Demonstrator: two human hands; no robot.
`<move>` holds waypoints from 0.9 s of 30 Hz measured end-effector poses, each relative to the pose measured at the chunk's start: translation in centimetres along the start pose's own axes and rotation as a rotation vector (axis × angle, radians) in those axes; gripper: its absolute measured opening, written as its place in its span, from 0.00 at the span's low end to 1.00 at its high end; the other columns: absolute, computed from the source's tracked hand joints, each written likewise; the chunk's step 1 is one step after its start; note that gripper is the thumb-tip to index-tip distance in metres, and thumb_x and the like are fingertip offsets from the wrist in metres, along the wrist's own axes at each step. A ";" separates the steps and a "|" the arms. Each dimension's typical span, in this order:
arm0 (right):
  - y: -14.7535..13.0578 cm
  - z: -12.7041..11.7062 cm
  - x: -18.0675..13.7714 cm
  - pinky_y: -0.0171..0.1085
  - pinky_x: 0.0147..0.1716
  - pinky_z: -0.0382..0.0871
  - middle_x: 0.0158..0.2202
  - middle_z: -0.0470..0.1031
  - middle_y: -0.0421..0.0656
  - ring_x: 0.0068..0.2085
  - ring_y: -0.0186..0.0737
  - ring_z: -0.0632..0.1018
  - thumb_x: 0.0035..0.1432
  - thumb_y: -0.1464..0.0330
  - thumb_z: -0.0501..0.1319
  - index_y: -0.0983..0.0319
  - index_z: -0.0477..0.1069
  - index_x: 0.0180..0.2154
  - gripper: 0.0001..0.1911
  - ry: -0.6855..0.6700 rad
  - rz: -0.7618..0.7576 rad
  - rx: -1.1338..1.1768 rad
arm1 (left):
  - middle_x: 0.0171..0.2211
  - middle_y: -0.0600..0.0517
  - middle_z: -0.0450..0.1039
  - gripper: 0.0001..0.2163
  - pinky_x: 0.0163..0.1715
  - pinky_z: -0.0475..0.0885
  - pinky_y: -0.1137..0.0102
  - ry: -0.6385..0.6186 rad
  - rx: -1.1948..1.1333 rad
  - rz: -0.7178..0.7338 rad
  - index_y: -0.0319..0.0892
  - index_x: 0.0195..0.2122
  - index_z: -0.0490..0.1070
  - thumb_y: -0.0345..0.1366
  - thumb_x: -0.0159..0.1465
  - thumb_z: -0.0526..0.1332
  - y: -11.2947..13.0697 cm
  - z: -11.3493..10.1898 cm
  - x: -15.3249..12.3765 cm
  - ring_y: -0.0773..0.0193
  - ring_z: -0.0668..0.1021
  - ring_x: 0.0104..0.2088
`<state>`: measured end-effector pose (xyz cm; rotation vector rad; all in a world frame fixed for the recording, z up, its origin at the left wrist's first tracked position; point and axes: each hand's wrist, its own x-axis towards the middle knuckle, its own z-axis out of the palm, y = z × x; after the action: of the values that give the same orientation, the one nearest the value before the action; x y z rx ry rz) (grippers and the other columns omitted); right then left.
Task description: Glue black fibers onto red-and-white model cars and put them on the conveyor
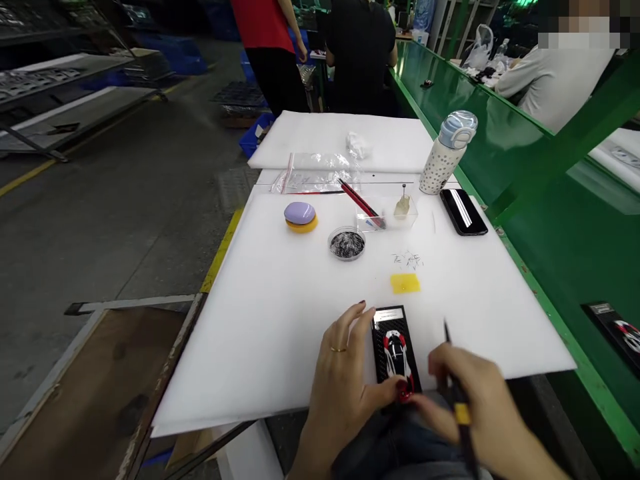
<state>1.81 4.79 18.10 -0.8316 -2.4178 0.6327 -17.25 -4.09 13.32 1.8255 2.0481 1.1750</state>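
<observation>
A small white and red model car (pixel 397 353) sits on a black rectangular base (pixel 390 317) at the near edge of the white foam sheet (pixel 280 320). My left hand (pixel 345 380) grips the base from its left side, fingers along the edge, thumb at the near end. My right hand (pixel 465 393) is closed round a thin black tool with a yellow band (pixel 461 407), its tip raised just right of the car. A yellow pad (pixel 405 283) and several tiny loose parts (pixel 407 260) lie just beyond the car.
On the sheet farther off: a round dish of dark small parts (pixel 347 243), a purple and yellow disc (pixel 301 217), a clear box with red-handled tools (pixel 385 213), a phone (pixel 463 211), a dotted bottle (pixel 447 153). Green conveyor (pixel 565 253) at right; people stand and sit beyond.
</observation>
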 end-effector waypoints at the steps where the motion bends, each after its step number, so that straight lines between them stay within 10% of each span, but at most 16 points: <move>1: 0.8 -1.2 1.3 0.31 0.19 0.63 0.22 0.71 0.35 0.20 0.32 0.71 0.61 0.65 0.64 0.56 0.66 0.35 0.07 0.021 -0.009 -0.019 | 0.64 0.39 0.66 0.40 0.60 0.69 0.51 -0.035 0.012 0.016 0.45 0.69 0.55 0.65 0.63 0.60 -0.2 0.1 0.0 0.44 0.72 0.62; 9: 8.8 -1.9 20.3 0.42 0.33 0.69 0.18 0.65 0.38 0.26 0.41 0.73 0.64 0.59 0.62 0.62 0.80 0.39 0.14 0.286 0.055 -0.346 | 0.71 0.39 0.57 0.59 0.66 0.58 0.40 -0.401 0.160 0.149 0.48 0.72 0.52 0.63 0.42 0.74 -0.6 -0.3 0.6 0.34 0.62 0.69; 14: 9.2 -1.1 24.7 0.46 0.38 0.71 0.20 0.61 0.38 0.31 0.44 0.75 0.61 0.64 0.63 0.63 0.77 0.33 0.09 0.273 -0.013 -0.382 | 0.71 0.38 0.56 0.54 0.66 0.58 0.43 -0.349 0.246 0.081 0.44 0.71 0.54 0.55 0.45 0.75 0.2 0.3 0.6 0.36 0.62 0.69; 22: 3.4 -4.6 15.3 0.40 0.29 0.62 0.23 0.62 0.38 0.26 0.36 0.68 0.61 0.68 0.60 0.55 0.57 0.24 0.16 0.519 -0.112 0.067 | 0.75 0.32 0.45 0.62 0.67 0.56 0.45 -0.378 0.325 0.119 0.39 0.73 0.46 0.63 0.44 0.73 0.2 0.4 0.6 0.34 0.57 0.72; 27: 2.6 0.7 5.4 0.34 0.19 0.47 0.15 0.51 0.32 0.18 0.29 0.51 0.59 0.71 0.61 0.58 0.57 0.23 0.16 0.430 0.387 0.985 | 0.73 0.33 0.52 0.60 0.67 0.58 0.47 -0.359 0.368 0.126 0.38 0.72 0.49 0.63 0.44 0.73 0.5 0.2 0.9 0.37 0.61 0.71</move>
<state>-1.24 10.05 17.69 -0.8502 -1.2908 1.4405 -16.94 -3.19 13.81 2.1619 2.0555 0.4579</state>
